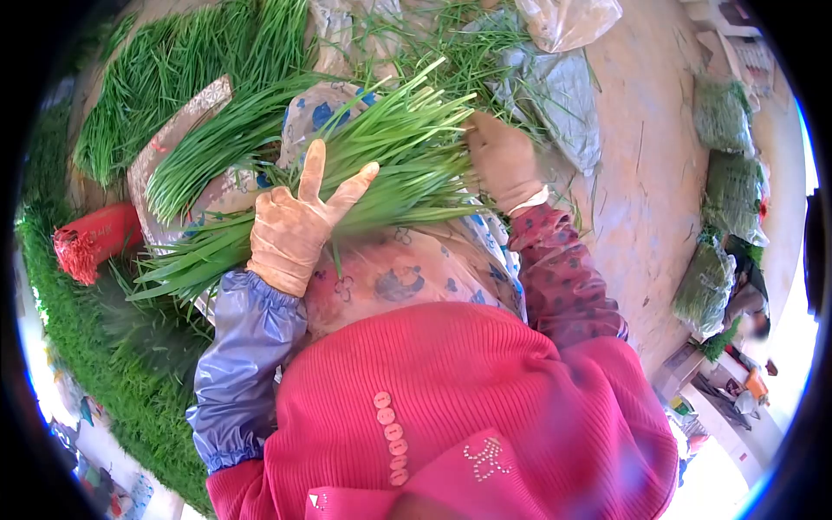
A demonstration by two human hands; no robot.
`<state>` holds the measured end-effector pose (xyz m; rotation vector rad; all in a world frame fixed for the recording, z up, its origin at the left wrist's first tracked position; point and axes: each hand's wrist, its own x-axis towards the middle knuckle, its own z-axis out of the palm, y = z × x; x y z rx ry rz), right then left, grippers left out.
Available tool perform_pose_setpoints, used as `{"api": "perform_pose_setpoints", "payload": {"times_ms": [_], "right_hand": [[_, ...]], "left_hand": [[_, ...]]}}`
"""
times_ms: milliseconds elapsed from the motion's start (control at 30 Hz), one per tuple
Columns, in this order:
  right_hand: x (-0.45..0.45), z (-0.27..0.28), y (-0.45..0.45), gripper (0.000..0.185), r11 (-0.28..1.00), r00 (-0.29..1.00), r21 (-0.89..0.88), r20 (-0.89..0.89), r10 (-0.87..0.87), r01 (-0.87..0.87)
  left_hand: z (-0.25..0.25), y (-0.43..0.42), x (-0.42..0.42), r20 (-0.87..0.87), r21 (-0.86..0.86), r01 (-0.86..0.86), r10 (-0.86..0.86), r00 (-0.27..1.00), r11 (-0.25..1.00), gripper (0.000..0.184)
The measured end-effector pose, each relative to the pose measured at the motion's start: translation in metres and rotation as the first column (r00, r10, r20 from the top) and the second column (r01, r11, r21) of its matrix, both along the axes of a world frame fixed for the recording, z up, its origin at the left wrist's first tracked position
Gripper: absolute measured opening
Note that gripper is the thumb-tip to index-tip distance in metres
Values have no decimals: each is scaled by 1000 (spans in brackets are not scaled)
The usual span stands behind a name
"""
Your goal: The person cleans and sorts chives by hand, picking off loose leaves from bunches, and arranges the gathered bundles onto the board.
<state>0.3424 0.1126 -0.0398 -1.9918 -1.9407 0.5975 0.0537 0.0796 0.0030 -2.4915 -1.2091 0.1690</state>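
A thick bunch of garlic chives [390,165] lies across my lap, pale cut stem ends toward the right. My left hand [295,225], in a tan glove, rests over the leafy side of the bunch. Two of its fingers stick up and apart, while the others bend down against the leaves. At the stem ends is my right hand [503,160], also gloved, its fingers curled in against the stalks. Their tips are hidden. A printed plastic apron [381,269] covers my lap beneath the bunch.
More chives [199,78] are heaped at the upper left. A red roll of ties [97,243] sits left of my lap. Loose stalks lie around a grey plastic sheet [550,100] and a clear bag [568,19]. Bagged bundles [732,195] line the right side.
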Motion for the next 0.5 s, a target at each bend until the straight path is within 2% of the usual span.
{"api": "perform_pose_setpoints", "payload": {"times_ms": [67,133,200,233,300,333,400,467,500], "right_hand": [[29,-24,5,18,984,999,172,15,-46,43],[69,-38,11,19,995,983,99,178,-43,25],[107,-41,17,21,994,952,-18,292,-94,104],[108,-35,18,21,995,952,-17,292,-91,101],[105,-7,22,29,911,827,-140,491,-275,387],[92,14,25,33,918,834,-153,493,-249,365],[71,38,24,32,977,967,-7,145,-211,214],[28,71,23,21,997,979,61,-201,-40,53],[10,71,24,18,977,961,197,-244,130,-82]], "left_hand": [[-1,-2,-1,-6,6,-7,7,1000,1000,95],[-2,-3,0,-14,70,9,-8,1000,998,96],[-1,-2,1,-21,85,19,-17,1000,996,97],[-1,-2,1,-29,99,31,-28,999,995,98],[-2,-2,1,-29,87,28,-26,999,996,99],[-2,-2,1,-30,74,29,-27,999,997,100],[-2,-1,2,-33,66,28,-25,999,997,100],[-1,-1,3,-44,56,27,-24,999,998,100],[0,0,4,-37,63,33,-31,999,997,99]]}}
